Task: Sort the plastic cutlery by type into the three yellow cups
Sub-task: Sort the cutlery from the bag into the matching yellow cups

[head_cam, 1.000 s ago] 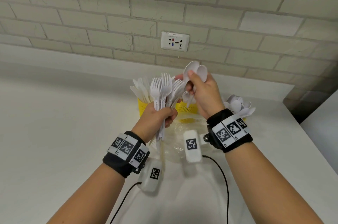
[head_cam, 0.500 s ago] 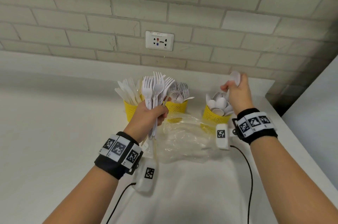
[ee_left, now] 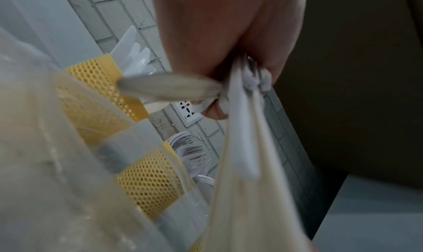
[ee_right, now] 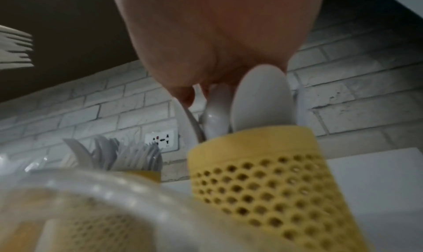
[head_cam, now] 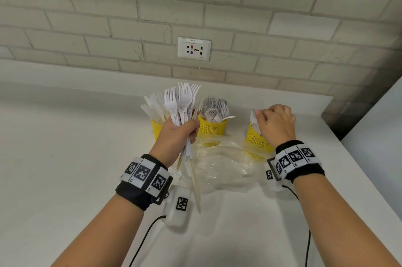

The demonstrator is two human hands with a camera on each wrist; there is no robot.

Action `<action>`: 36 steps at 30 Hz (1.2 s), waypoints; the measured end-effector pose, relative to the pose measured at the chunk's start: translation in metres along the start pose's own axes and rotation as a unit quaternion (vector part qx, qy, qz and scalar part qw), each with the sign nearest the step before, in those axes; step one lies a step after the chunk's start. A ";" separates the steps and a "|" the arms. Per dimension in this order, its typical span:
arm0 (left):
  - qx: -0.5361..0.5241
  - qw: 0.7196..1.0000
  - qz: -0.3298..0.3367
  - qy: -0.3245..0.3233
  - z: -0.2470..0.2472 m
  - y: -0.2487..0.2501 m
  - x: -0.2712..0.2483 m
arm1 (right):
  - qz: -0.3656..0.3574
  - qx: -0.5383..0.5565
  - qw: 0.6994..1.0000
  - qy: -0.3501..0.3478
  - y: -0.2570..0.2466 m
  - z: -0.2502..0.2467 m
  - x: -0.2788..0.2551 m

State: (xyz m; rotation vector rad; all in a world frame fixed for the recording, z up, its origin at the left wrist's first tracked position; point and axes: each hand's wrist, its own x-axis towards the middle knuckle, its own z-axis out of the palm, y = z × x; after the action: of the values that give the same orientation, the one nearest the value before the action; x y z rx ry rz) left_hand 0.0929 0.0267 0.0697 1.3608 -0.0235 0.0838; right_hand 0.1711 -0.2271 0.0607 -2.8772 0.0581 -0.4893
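The left hand still grips a bundle of white plastic forks above the white desk. The right hand, curled, has carried its white plastic spoons down into the right yellow mesh cup; whether it has let go cannot be told. Judged: forks next, middle yellow mesh cup.
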 end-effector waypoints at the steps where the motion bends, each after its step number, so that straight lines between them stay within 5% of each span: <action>1: 0.004 1.000 0.005 0.002 0.000 0.001 0.001 | -0.017 0.001 1.000 0.018 -0.005 -0.003 -0.002; 3: 0.013 1.000 0.020 0.010 0.001 0.004 0.004 | -0.063 0.044 0.996 0.041 -0.021 -0.012 -0.004; 5: 0.016 0.999 0.036 0.021 0.003 0.009 0.008 | -0.111 0.186 0.975 -0.041 -0.045 -0.024 -0.010; 7: 0.003 0.998 0.048 0.032 0.005 0.018 0.014 | -0.128 0.334 0.900 -0.249 -0.075 -0.037 -0.024; 9: -0.014 0.997 0.065 0.035 0.008 0.029 0.020 | -0.159 0.357 0.833 -0.391 -0.100 -0.039 -0.041; 13: -0.032 0.994 0.103 0.030 0.007 0.049 0.028 | -0.204 0.424 0.767 -0.437 -0.130 -0.025 -0.061; 23: -0.085 0.986 0.125 0.067 -0.019 0.067 0.034 | -0.194 0.464 0.803 -0.320 -0.138 -0.006 -0.058; 32: -0.119 0.965 0.185 0.142 -0.052 0.080 0.046 | -0.201 0.433 0.826 -0.300 -0.133 0.004 -0.054; 36: -0.112 0.963 0.191 0.152 -0.076 0.086 0.048 | -0.137 0.476 0.822 -0.281 -0.130 0.011 -0.040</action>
State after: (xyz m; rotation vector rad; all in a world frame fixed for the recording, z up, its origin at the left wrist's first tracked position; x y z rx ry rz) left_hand 0.1318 0.1205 0.1405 1.0899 -0.0367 0.5970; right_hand 0.1374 -0.0945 0.0669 -1.9059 -0.5440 0.2708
